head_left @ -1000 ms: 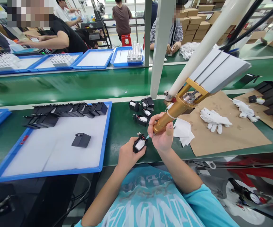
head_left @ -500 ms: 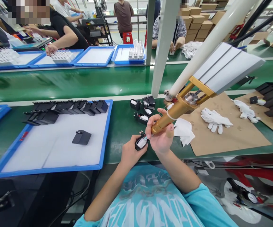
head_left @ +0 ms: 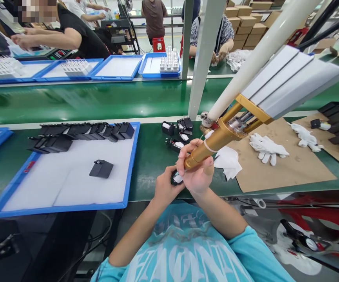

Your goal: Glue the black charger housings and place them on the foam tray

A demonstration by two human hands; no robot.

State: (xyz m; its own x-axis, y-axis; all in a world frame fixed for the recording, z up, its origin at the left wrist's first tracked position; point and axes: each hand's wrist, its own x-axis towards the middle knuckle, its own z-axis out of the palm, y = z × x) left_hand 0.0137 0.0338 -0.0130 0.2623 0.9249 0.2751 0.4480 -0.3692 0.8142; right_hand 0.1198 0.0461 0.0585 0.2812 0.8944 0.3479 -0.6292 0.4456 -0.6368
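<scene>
Head cam: green bench (head_left: 145,156) runs L to R across the near half; beyond it, a shiny green strip (head_left: 98,102). Far L, a person in black (head_left: 77,37) leans w/ arms stretched fwd; far ctr-R, partly behind a white post (head_left: 198,66), a person in stripes (head_left: 228,33) has hands close together. Big blue tray (head_left: 130,168) sits near L on the bench, white-lined, w/ black units (head_left: 81,131) packed along its far edge & a lone unit (head_left: 101,169) in its R half. Brown paper (head_left: 254,180) lies flat on the R. Gold tool (head_left: 225,135) w/ grey upper cover slants from far R down to the hands. R hand (head_left: 197,176): fingers curled round the tool's lower end, thumb along its near side. L hand (head_left: 166,186), right beside it: fingers & thumb wrapped round a small black housing (head_left: 177,178). White gloves (head_left: 267,148) lie on the paper; white cloth (head_left: 231,160) by its L edge. Held housing is at the bench's near edge, ctr, white part visible inside; tool tip's hidden by R fingers, can't tell if it touches. Few open housings (head_left: 185,124) sit just far of the hands.
</scene>
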